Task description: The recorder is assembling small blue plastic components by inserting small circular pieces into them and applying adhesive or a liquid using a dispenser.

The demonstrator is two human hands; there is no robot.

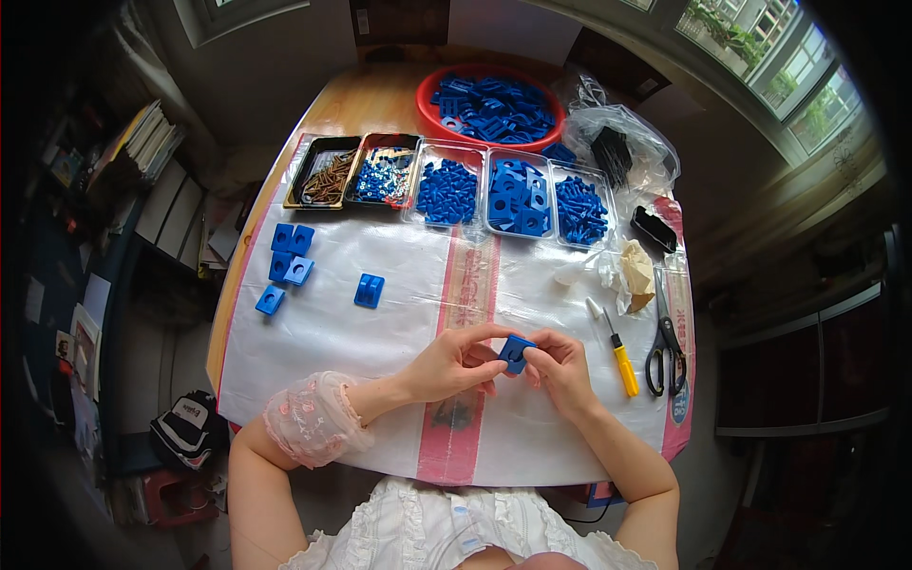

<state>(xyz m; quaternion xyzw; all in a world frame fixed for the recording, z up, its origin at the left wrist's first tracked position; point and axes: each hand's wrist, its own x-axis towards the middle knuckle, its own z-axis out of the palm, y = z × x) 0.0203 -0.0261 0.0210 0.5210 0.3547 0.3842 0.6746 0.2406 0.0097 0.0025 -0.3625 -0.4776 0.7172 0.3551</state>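
- Left hand and right hand, left of the screwdriver, pinch a blue block, fingers nearly together!
- Probably light, stiff, slick: grip its edges.

So much blue on my feed: the held block is solid blue, same for the loose blocks and the heap in that red basin. The table is honey-brown, its cover silvery white with pinkish-red stripes. I also get a yellow screwdriver handle, black scissors, coppery-brown screws, and a pale pink cuff with darker pink motifs.
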